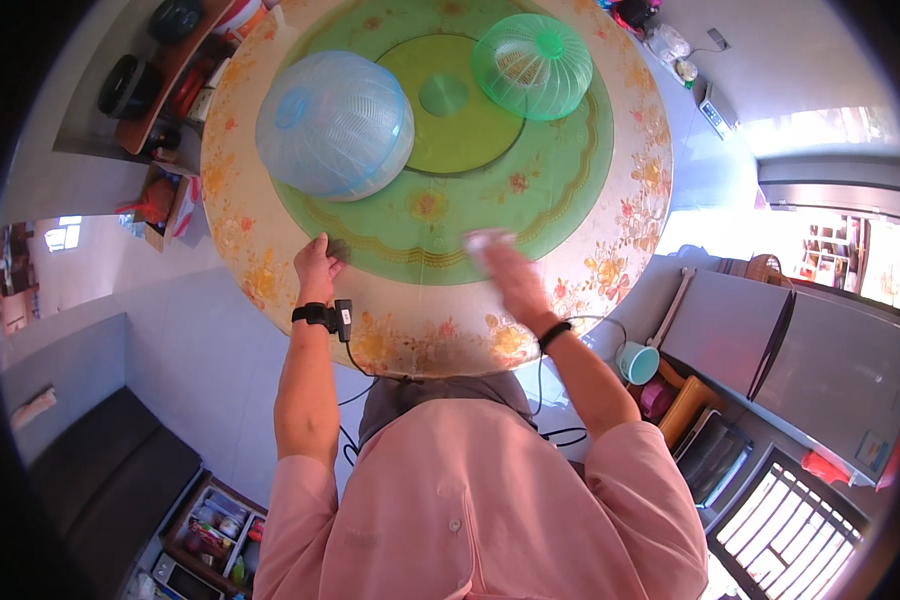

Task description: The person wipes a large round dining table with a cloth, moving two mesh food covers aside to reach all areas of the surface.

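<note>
My left hand (319, 268) rests on the near left of a round table (435, 330), by the edge of its green inner area. Its fingers are partly curled, and I see nothing in them. Blurred by motion, my right hand (519, 283) lies over the near right of the table with a pale cloth (489, 241) under its fingers. Beyond my left hand a blue mesh food cover (330, 124) stands on the table. A smaller green food cover (532, 67) sits farther right, over something brownish seen through its ribs.
A lazy Susan (469, 142) is partly hidden by both covers. Cables run from my wrists below the near table edge. On the right are a light blue bucket (637, 363) and a grey cabinet (727, 322). A dark sofa (112, 480) stands lower left.
</note>
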Available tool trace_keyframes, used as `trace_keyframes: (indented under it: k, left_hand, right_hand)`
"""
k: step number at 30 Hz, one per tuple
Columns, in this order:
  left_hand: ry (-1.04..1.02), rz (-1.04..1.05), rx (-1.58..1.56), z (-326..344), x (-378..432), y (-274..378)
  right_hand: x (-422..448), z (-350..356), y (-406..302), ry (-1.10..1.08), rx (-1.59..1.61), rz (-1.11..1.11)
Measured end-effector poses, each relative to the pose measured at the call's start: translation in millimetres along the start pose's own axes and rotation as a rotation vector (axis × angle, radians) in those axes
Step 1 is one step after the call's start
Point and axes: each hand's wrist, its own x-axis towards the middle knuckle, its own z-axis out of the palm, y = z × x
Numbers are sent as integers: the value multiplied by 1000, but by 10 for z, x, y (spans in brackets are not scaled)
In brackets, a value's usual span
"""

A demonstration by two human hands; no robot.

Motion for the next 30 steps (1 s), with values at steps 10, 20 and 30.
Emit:
trace_keyframes:
  k: [10, 20, 30]
  left_hand:
    - [-110, -142, -108, 268, -509, -497]
    - [-67, -62, -55, 232, -487, -565]
    - [4, -70, -26, 282, -654, -471]
  right_hand:
    - [582, 168, -210, 109, -33, 119]
    - [1605, -292, 740, 198, -351, 136]
    - [2665, -59, 694, 95, -44, -69]
